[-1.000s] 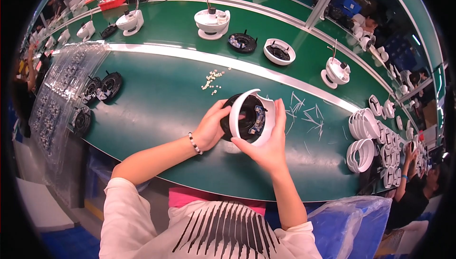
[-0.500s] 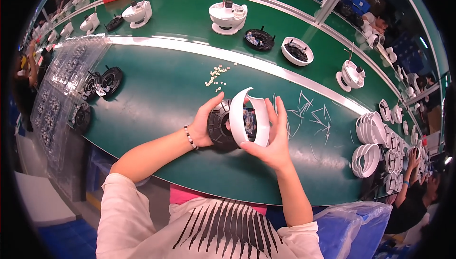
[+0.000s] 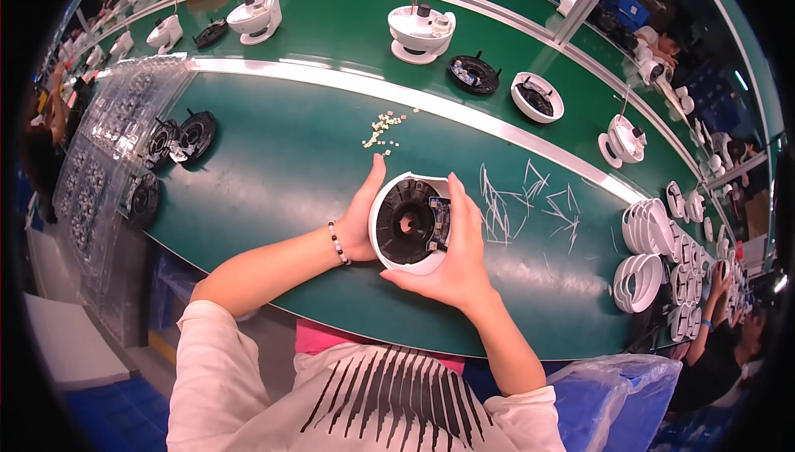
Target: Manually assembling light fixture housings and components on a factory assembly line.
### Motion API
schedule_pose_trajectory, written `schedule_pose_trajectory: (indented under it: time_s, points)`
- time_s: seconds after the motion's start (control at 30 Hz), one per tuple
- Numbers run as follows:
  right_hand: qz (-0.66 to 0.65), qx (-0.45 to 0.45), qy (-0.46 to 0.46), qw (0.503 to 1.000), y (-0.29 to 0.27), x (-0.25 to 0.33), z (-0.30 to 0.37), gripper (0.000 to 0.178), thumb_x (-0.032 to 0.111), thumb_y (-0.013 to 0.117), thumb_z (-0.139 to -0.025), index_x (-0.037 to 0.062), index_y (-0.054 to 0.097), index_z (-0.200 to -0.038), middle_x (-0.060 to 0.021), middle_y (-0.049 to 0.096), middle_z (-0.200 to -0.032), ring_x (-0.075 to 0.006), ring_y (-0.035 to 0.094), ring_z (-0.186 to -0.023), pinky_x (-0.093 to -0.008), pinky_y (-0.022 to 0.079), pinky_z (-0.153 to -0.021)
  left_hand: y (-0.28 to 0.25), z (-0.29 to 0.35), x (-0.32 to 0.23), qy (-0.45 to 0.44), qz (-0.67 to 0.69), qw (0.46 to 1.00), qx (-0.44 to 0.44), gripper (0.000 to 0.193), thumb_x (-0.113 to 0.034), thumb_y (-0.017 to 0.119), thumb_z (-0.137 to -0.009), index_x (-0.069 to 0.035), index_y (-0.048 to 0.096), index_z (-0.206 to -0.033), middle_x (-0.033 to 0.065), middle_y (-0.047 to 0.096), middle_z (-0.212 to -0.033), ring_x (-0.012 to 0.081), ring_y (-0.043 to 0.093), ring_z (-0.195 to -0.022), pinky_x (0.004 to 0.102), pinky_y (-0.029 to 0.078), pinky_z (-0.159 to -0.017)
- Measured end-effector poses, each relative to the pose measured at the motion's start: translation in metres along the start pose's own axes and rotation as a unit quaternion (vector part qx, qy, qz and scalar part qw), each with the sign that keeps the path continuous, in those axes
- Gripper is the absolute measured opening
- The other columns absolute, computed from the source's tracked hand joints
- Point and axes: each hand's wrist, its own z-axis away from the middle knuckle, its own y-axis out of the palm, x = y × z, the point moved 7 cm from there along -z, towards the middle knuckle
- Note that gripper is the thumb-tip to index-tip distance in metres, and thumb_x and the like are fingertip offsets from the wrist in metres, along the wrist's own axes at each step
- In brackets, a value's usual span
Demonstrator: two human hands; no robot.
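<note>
Long green counter (image 3: pixel 331 38) runs across the far side, metal rail along its near edge. Green table (image 3: pixel 273 145) on this side of the rail, worker close up against it. Clear trays (image 3: pixel 108 133) full of small parts heaped at the table's left end. Blue box (image 3: pixel 613 406) draped in clear plastic, beside the worker, right side. White footed bowls (image 3: pixel 421 33) spaced out along the counter, thin wires standing up from them. White shell (image 3: pixel 424 265) in both hands, over the middle of the table, open side up toward the worker. Right hand (image 3: pixel 460 265) grasping its right side, thumb along the lower rim, fingers over the edge. Left hand (image 3: pixel 358 224) cupped round the left side, grasping too; thumb points up, other fingers hidden behind. Black disc (image 3: pixel 396 232) framed within the shell; whether seated, cannot tell. White rings (image 3: pixel 638 282) stacked at the table's right end. Small circuit board (image 3: pixel 439 224) on the disc's right part. Beaded bracelet (image 3: pixel 338 242), left wrist. Thin white strips (image 3: pixel 497 212) scattered right of the hands. Tiny pale bits (image 3: pixel 383 130) beyond the left thumb
</note>
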Motion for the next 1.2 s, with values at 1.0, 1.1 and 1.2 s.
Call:
schedule_pose_trajectory:
  time_s: [1.0,1.1,1.2]
  points:
    - [-0.038,-0.041,-0.059,0.997,0.028,0.002,-0.023,0.12,0.043,0.08,-0.043,-0.0042,0.013,-0.131,-0.0206,0.025,-0.132,-0.0342,0.028,-0.121,-0.041,0.025,-0.099,-0.011,0.019,-0.039,0.119,-0.003,0.987,-0.108,0.046,-0.037,0.043,-0.078,-0.002,0.049,-0.107,0.0134,0.058,-0.099,0.0223,0.057,-0.088,0.0347,0.047,-0.08]
    - [-0.041,-0.05,-0.083,0.994,0.02,0.005,-0.027,0.112,0.041,0.081,-0.044,0.0013,0.023,-0.13,-0.0163,0.028,-0.133,-0.0333,0.027,-0.123,-0.0418,0.023,-0.1,-0.014,0.013,-0.04,0.031,0.02,0.99,-0.136,0.056,-0.049,0.04,-0.078,-0.002,0.05,-0.106,0.0146,0.056,-0.102,0.0244,0.057,-0.088,0.0367,0.046,-0.082]
    - [-0.058,-0.087,-0.137,0.985,0.015,0.01,-0.028,0.074,0.014,0.078,-0.051,0.0031,0.045,-0.116,-0.0147,0.048,-0.118,-0.0325,0.043,-0.112,-0.0407,0.033,-0.094,-0.036,0.014,-0.036,-0.037,0.007,0.984,-0.172,0.062,-0.057,0.037,-0.077,-0.004,0.05,-0.107,0.0142,0.055,-0.104,0.0266,0.058,-0.09,0.0375,0.049,-0.076]
